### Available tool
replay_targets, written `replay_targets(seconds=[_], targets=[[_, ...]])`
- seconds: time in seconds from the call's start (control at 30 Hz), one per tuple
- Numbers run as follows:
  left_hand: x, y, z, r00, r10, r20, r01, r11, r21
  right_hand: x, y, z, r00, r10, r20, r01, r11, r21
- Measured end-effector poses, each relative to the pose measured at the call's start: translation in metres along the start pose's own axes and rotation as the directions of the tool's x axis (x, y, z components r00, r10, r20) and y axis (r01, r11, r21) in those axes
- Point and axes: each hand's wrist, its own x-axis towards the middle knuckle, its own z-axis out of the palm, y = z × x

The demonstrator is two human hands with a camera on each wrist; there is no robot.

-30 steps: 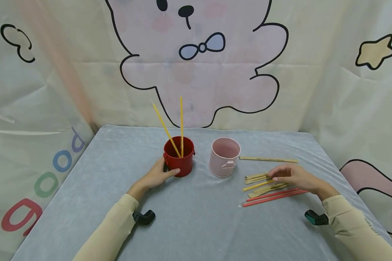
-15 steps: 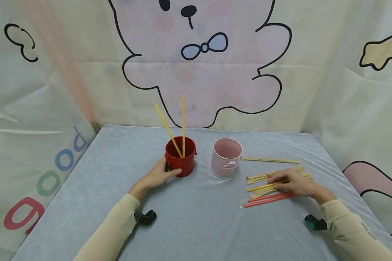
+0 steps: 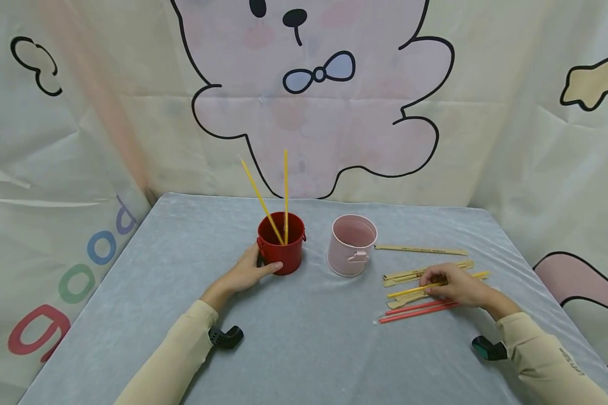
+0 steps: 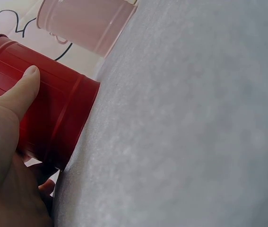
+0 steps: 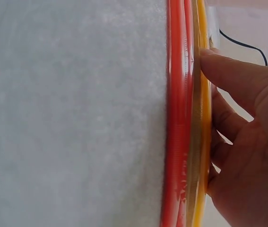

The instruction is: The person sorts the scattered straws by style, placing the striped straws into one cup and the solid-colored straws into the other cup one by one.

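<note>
Compared with a second ago, the right hand has come nearer the person's side, and its thumb and fingers now pinch a slim yellow plastic straw among the straws on the grey cloth-covered table. The left hand is where it was, thumb across the front and fingers round the side of a round red bucket.

The pinched straw lies low over the pile, its long axis running mostly left to right, the left end nearer the person and the right end angled away. Two red straws lie on its near side, roughly parallel; tan paper-wrapped straws lie on its far side and beneath it.

The red bucket stands upright, mouth up, well to the left of the pile. Two yellow straws rise from it, one almost vertical, one leaning left. Its wall is smooth and slightly shiny, with a raised band near the base. A pale pink bucket stands upright between it and the pile.
</note>
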Motion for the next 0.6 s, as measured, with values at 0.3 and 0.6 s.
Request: replay_targets(seconds=[0.3, 0.6], targets=[[0.0010, -0.0014, -0.0008, 1.000, 0.022, 0.000, -0.022, 1.000, 0.002, 0.0009, 0.0001, -0.0023, 0.998, 0.047, -0.036, -0.047, 0.999, 0.011], [0.0007, -0.0006, -0.0004, 1.000, 0.015, -0.011, -0.015, 1.000, 0.004, 0.0011, -0.0059, -0.0093, 0.994, 0.104, -0.035, -0.103, 0.994, 0.034]])
